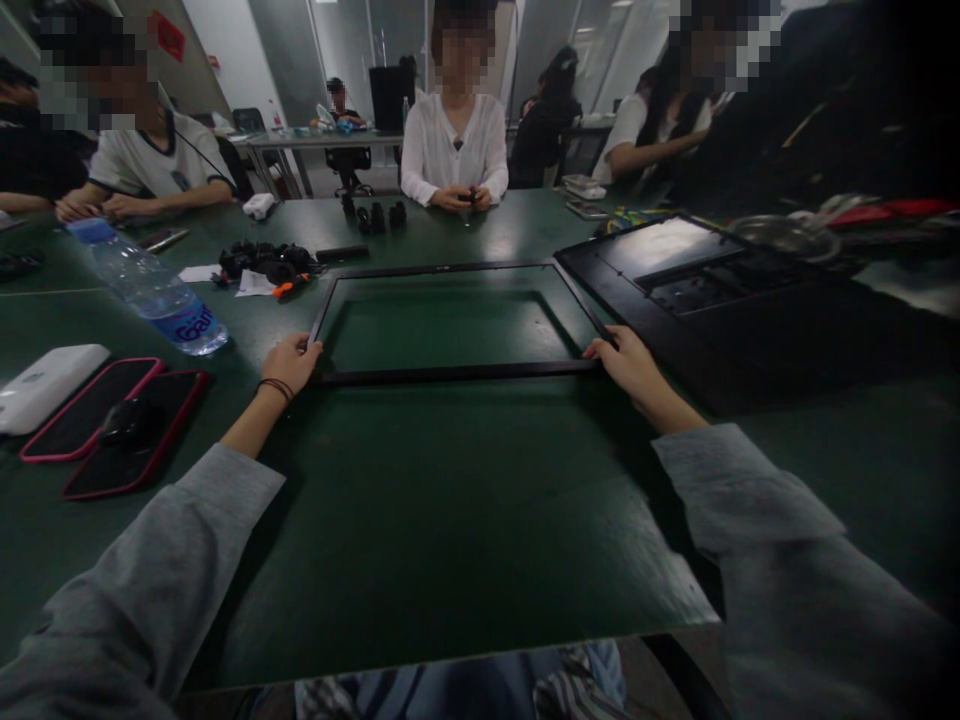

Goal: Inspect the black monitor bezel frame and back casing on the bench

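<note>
A thin black rectangular frame, much like a monitor bezel, is held between my two hands just over the green table. My left hand grips its left side near the close corner, fingers wrapped round the edge. On the opposite side my right hand pinches the right edge close to the front corner. Through the frame's opening the tabletop and the frame's shadow show. To the right lies a large black panel with a shiny screen-like area, near my right hand.
A water bottle stands left of my left hand. Two red-edged phones, a black mouse-like object and a white box lie at left. Black parts sit beyond. Across the green table a person in white sits.
</note>
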Motion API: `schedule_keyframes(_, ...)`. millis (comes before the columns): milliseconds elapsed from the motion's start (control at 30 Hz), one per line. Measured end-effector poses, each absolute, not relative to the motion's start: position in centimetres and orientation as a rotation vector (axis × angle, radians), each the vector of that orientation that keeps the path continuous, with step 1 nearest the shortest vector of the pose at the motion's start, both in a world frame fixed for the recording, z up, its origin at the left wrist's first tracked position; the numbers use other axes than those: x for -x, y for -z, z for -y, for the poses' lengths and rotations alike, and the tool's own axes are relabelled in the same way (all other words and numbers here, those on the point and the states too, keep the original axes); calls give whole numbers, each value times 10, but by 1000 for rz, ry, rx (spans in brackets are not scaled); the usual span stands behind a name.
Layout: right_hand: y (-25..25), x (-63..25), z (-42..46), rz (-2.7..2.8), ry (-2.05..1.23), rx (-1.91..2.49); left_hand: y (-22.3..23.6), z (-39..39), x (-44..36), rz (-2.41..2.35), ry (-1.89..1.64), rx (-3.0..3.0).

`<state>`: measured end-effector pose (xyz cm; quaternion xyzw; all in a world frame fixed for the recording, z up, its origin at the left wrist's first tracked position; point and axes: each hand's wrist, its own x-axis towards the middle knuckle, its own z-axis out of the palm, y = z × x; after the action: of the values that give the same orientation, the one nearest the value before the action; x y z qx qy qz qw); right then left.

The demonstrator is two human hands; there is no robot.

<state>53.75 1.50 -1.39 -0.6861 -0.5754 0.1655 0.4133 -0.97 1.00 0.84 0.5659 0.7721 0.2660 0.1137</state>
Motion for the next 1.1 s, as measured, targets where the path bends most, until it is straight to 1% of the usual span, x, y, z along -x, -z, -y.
schedule_keyframes(233, 18, -538, -18, 1417, -373, 1715, -4, -12, 13, -2220, -828, -1683)
schedule_keyframes(467, 20, -540, -17, 1414, -368, 1684, -16, -2, 1, -2187, -953, -1645)
schedule_keyframes(700, 23, -542, -16, 1434, -349, 1604, -10, -4, 5, -2178, -1162, -1685)
schedule_keyframes(900, 10, -535, -8, 1420, -276, 1540, -13, -1, 1, -2158, -1392, -1734)
schedule_keyframes(1100, 4, -531, -5, 1427, -164, 1427, -14, 1, -1, -2138, -1497, -1703)
